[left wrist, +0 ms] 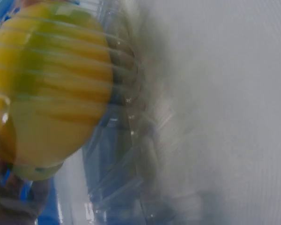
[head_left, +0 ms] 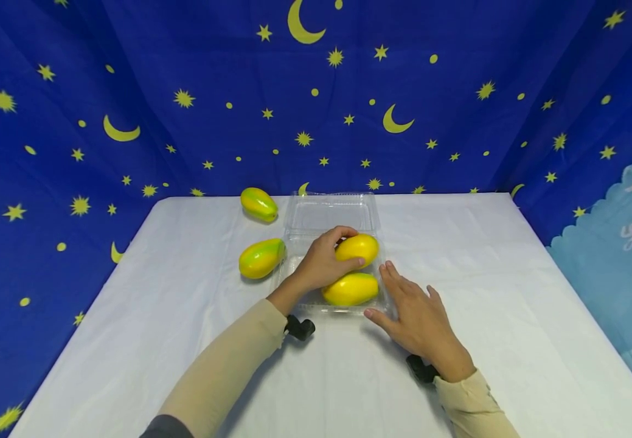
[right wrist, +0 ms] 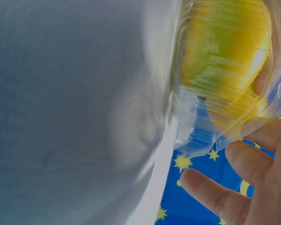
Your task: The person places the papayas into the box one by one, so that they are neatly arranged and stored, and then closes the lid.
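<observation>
A clear plastic clamshell box stands with its lid raised at the back. Two yellow papayas lie in its base: a front papaya and a rear papaya. My left hand grips the rear one from its left side, thumb in front and fingers behind. My right hand is beside the box's right edge with fingers extended; in the right wrist view its fingers are spread by the ribbed box wall. Through that plastic, the left wrist view shows a papaya, somewhat blurred.
Left of the box, two more yellow-green papayas rest on the white tablecloth: a near papaya beside the box's left wall and a far papaya towards the back edge. A blue star-patterned curtain hangs behind the table.
</observation>
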Tool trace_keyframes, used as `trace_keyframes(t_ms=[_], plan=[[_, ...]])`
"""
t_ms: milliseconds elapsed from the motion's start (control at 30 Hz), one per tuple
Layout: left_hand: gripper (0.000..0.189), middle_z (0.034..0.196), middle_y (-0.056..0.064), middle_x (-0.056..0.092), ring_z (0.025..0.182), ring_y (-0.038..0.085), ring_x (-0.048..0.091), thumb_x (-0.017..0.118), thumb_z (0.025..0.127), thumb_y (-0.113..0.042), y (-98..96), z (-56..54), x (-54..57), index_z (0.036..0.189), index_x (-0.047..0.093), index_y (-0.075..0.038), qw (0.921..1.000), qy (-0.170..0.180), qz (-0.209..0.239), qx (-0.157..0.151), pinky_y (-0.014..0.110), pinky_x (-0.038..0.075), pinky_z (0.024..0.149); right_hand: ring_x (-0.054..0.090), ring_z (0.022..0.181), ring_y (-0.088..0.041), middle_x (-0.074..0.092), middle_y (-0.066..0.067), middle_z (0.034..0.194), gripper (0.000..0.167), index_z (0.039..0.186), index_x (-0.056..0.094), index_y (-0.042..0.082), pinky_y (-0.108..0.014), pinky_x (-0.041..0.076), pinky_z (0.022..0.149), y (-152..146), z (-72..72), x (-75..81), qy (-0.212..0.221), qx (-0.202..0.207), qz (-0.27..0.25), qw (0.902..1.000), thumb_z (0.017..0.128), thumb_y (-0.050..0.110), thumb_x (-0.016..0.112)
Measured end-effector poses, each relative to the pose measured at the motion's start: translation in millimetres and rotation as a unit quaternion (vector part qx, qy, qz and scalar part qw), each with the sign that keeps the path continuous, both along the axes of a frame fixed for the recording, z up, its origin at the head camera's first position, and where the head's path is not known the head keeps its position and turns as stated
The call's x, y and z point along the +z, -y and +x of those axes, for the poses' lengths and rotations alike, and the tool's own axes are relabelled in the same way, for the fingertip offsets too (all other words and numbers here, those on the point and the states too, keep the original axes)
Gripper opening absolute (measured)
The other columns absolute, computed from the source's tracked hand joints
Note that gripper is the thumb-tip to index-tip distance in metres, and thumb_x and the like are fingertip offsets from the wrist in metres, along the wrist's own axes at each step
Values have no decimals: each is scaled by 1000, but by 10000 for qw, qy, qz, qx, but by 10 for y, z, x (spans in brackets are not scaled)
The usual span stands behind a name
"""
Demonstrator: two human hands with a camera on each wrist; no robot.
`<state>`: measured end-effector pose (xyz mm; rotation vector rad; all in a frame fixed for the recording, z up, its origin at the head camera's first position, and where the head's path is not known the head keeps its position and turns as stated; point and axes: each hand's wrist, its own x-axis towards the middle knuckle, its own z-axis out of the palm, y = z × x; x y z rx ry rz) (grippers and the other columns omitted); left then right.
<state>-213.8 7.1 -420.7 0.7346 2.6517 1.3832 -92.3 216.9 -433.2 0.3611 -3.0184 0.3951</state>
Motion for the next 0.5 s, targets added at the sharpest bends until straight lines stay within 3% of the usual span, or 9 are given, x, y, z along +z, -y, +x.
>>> trace_keyframes(t_ms=[233,500], plan=[[56,132,-5,59,120,16,57,79,84,-42,-1,13,-6,132,57,-24,9999,-130,-42,33,38,48,105,48,139,-35,26,-1,166,96,161,22,19,-76,29,106,10,4,-4,2,-5,-3,10000,89,80,42],[55,130,-10,63,118,17,58,82,81,-43,26,30,-18,130,61,-29,9995,63,-147,283,40,51,99,48,140,-34,26,0,166,96,161,23,19,-76,30,106,16,12,4,-23,-14,-12,10000,89,80,43]])
